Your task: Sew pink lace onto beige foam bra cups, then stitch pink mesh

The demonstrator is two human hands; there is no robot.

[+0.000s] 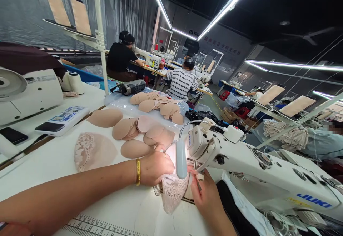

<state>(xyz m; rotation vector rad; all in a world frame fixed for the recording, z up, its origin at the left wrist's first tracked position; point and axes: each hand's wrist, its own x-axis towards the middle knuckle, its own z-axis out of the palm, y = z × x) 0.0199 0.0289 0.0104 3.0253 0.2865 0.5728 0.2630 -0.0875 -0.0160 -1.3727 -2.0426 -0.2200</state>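
Lace cloth (174, 193): on surface (147, 207), at sewing machine (249, 168) head, between hands.
Left hand (158, 166): curled over cloth's left side; clamping cannot be told.
Right hand (205, 191): at cloth's right side; fingers partly hidden, grip indeterminable.
Oval pads (135, 148): on surface, far left of cloth.

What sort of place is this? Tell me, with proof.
Probably a garment-sewing workshop: a white sewing machine lettered JUKI in blue, flat beige oval cloth-like pieces piled beside it, and more white sewing machines farther back.
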